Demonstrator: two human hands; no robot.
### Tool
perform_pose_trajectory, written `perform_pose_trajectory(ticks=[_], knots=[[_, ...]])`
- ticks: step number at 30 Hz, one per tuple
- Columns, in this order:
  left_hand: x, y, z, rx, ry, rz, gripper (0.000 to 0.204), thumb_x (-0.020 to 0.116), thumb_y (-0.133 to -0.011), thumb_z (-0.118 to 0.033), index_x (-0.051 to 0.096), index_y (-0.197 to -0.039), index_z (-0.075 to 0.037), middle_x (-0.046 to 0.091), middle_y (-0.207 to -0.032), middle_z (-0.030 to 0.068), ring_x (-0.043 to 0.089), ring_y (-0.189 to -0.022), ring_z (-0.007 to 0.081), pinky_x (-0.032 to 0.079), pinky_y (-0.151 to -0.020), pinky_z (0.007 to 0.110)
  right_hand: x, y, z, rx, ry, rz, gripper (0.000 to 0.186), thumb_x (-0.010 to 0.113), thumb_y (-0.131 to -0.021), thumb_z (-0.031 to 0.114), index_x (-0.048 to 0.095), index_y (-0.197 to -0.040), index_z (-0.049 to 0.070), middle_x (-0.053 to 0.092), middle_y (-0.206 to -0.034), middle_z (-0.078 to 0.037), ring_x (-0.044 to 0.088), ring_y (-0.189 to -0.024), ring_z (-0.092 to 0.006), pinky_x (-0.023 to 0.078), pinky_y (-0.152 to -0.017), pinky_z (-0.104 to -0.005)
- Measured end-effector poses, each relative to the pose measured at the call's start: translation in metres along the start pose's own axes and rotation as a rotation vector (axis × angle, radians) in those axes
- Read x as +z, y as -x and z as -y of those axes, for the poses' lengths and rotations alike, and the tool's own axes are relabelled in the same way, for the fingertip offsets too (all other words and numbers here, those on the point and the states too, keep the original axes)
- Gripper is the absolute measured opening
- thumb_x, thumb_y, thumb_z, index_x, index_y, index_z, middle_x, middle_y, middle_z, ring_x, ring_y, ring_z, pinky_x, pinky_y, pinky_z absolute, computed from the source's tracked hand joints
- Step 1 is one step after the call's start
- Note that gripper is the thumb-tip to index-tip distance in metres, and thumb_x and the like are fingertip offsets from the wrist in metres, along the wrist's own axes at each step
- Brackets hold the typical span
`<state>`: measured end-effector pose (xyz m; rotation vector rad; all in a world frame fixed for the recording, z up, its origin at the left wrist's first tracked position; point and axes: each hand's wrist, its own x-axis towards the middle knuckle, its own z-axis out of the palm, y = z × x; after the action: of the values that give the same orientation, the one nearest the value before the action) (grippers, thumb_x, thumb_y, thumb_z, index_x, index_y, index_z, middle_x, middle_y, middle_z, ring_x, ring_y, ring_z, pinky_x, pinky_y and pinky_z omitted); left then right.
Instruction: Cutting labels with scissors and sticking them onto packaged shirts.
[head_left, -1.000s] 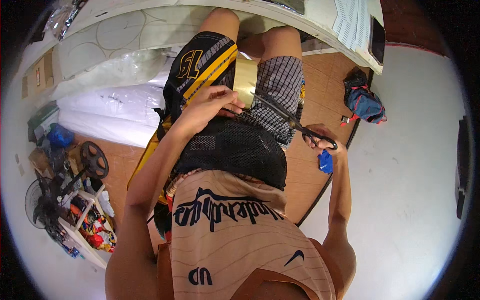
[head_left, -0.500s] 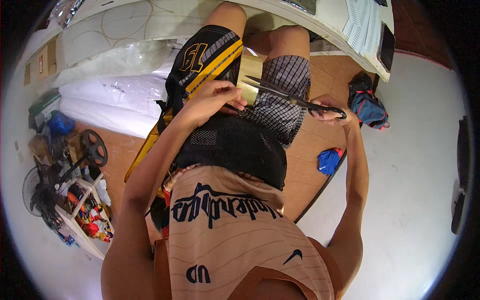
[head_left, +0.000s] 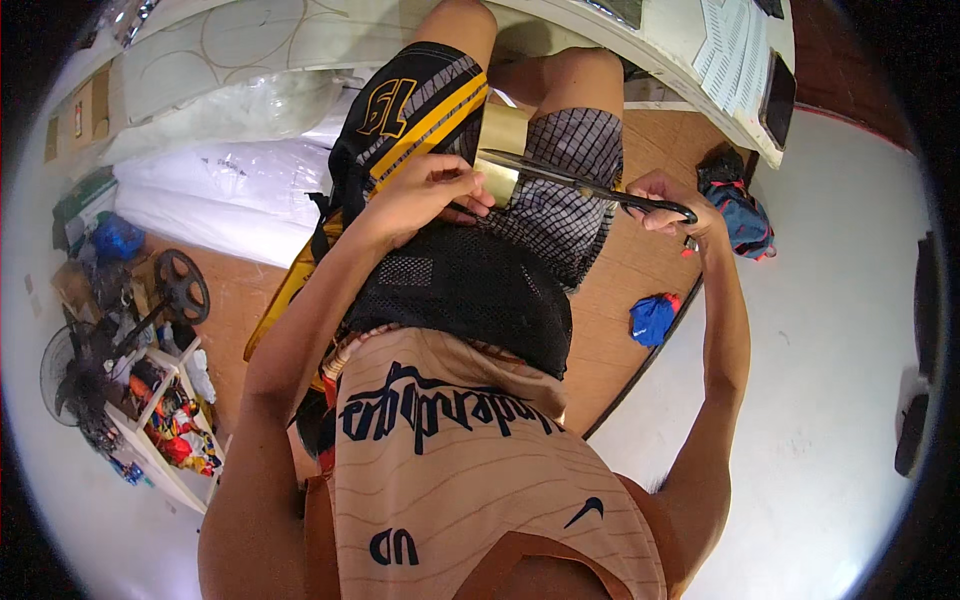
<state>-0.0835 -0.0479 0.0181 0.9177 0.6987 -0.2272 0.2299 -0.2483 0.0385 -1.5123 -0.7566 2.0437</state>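
My right hand (head_left: 668, 203) is closed around the black handle of a pair of scissors (head_left: 570, 181). Their long dark blades point left toward my other hand and are seen nearly edge-on. The tips lie just above the fingers of my left hand (head_left: 440, 193), in front of a shiny gold-coloured piece (head_left: 503, 130) between my thighs. My left fingers are pinched together over my lap. Something dark shows under them, too hidden to name. Black mesh fabric (head_left: 460, 285) lies across my lap, just below this hand.
A white table (head_left: 660, 45) stands ahead, with a phone (head_left: 778, 95) at its right end. White plastic-wrapped stuff (head_left: 215, 195) lies at left, near a black fan (head_left: 90, 370) and a shelf of coloured items (head_left: 180, 430). A blue bundle (head_left: 654, 320) is on the floor.
The scissors have turned more edge-on, and their tips have shifted slightly left toward my left fingers. My right hand has turned a little with them. The left hand is almost unmoved.
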Motion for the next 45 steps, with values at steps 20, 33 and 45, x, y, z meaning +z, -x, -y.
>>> perform_pose_trajectory(ticks=[20, 33, 45], knots=[[-0.037, 0.030, -0.041, 0.297, -0.097, -0.098, 0.019, 0.055, -0.097, -0.016, 0.062, -0.097, 0.001, 0.067, -0.097, 0.0108, 0.065, -0.088, 0.0169, 0.054, -0.082, 0.032, 0.112, 0.005, -0.028, -0.514, 0.893, -0.557, 0.035, 0.081, -0.060, 0.009, 0.066, -0.091, 0.001, 0.061, -0.083, -0.009, 0.059, -0.072, -0.0285, 0.049, -0.067, -0.0362], [0.015, 0.021, -0.096, 1.525, -0.890, -0.640, 0.035, 0.084, -0.070, -0.024, 0.063, -0.090, -0.005, 0.064, -0.087, 0.0060, 0.061, -0.078, 0.0225, 0.047, -0.071, 0.032, 0.135, -0.007, 0.069, -0.532, -0.255, -0.652, 0.033, 0.057, -0.097, 0.030, 0.067, -0.093, -0.001, 0.064, -0.079, -0.006, 0.062, -0.071, -0.0139, 0.051, -0.065, -0.0245], [0.007, 0.029, -0.112, 1.866, -1.210, -0.582, 0.063, 0.083, -0.058, -0.054, 0.049, -0.090, -0.011, 0.060, -0.095, 0.0022, 0.059, -0.082, 0.0209, 0.042, -0.077, 0.039, 0.137, -0.008, 0.118, -0.424, -0.606, -0.061, 0.020, 0.065, -0.090, 0.020, 0.061, -0.091, 0.001, 0.063, -0.077, -0.006, 0.062, -0.065, -0.0117, 0.051, -0.052, -0.0229]])
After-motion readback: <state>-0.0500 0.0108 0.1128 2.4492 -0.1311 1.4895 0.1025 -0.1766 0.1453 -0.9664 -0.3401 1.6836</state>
